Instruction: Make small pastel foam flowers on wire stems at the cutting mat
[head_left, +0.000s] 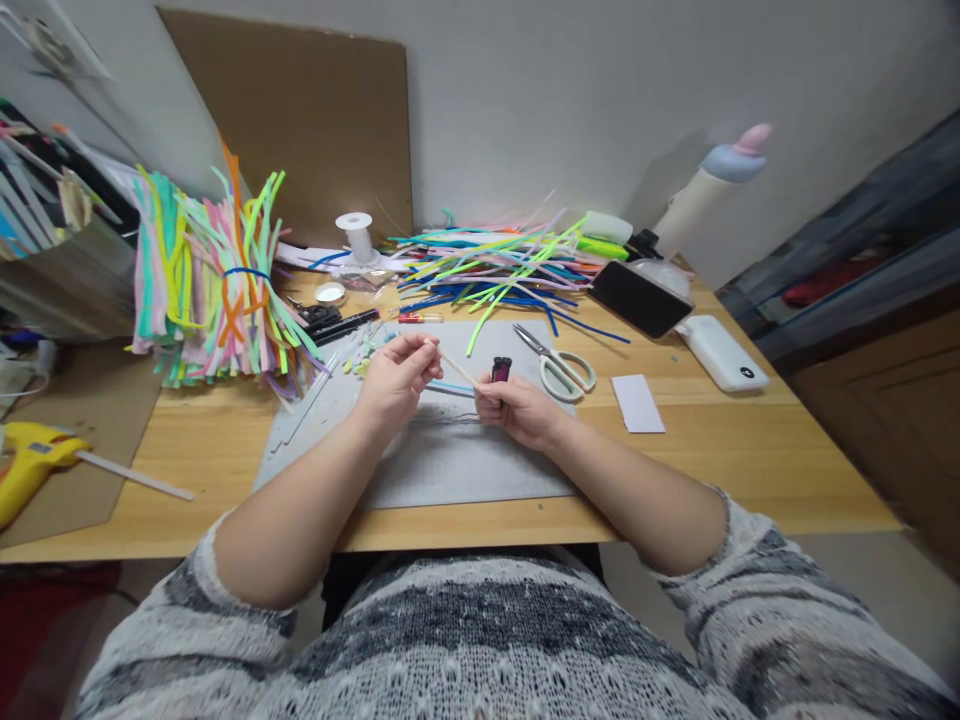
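A thin pale pipe cleaner (457,367) stretches between my two hands above the grey mat (457,470). My left hand (397,382) pinches its left end between thumb and fingertips. Its other end meets the thumb of my right hand (519,408), whose fingers are closed. A small black and dark magenta device (501,370) juts up out of the right fist; its lower part is hidden by the fingers. Beneath the hands lie light blue and grey strips (454,389), partly covered. White-handled scissors (559,368) rest just right of the right hand.
A bundle of coloured pipe cleaners (217,280) stands at left, with a loose pile (502,265) at the back. A yellow glue gun (37,460) lies far left. On the right are a phone (641,298), a white power bank (724,352) and a white card (638,404).
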